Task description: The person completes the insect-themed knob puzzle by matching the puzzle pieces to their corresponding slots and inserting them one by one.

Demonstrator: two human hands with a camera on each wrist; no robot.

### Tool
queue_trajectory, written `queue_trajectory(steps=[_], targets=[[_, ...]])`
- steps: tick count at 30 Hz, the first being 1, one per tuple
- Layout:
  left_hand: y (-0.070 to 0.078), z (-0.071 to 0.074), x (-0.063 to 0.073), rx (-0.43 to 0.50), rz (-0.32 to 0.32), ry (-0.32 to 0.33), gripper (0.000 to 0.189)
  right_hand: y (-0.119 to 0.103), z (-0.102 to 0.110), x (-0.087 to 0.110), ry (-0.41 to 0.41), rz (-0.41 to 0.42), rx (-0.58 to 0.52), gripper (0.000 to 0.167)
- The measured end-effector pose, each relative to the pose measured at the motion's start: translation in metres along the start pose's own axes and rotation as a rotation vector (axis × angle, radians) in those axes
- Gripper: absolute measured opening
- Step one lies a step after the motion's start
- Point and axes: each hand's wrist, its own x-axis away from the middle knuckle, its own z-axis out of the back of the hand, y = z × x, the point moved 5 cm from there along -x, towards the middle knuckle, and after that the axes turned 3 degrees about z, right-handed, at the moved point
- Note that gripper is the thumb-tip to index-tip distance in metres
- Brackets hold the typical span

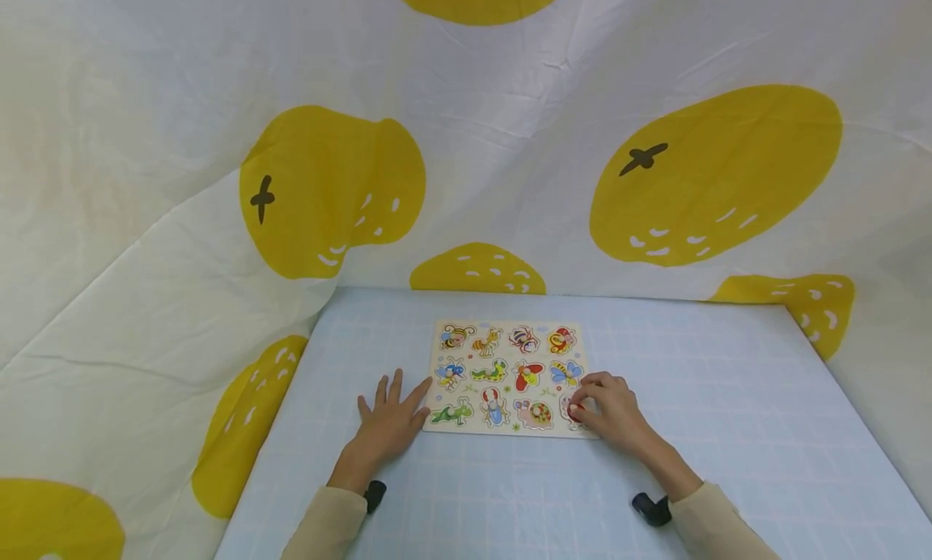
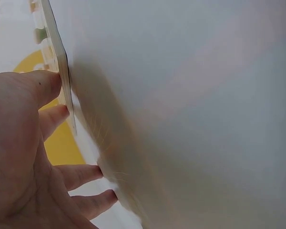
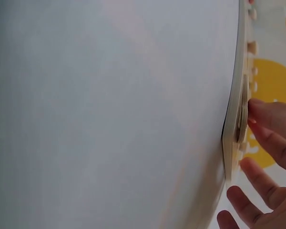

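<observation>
A pale wooden peg puzzle board (image 1: 475, 426) lies on the table, with colourful insect and snail pieces in rows. At its lower right corner my right hand (image 1: 615, 414) pinches a partly covered red insect puzzle piece (image 1: 575, 413) between thumb and finger. In the right wrist view that puzzle piece (image 3: 244, 109) sits slightly raised and tilted against the board's face, its knob hidden by the fingertips. My left hand (image 1: 389, 426) rests with fingers spread on the table, thumb and index finger touching the board's left edge. The left wrist view shows those fingertips (image 2: 55, 88) against the edge.
A light blue checked cloth (image 1: 510, 495) covers the table. White fabric with yellow fruit prints (image 1: 713, 176) hangs behind and along the sides. Dark wrist straps (image 1: 651, 509) show on both arms. Small knobs (image 3: 252, 46) stick up from the other pieces.
</observation>
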Motion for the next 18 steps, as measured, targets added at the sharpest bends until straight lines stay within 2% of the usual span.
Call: queue_trajectory(steps=[18], targets=[[-0.0001,-0.0008,0.0018,0.002,-0.006,0.011,0.055,0.0010,-0.0012,-0.0004,-0.007,0.004,0.021,0.014]])
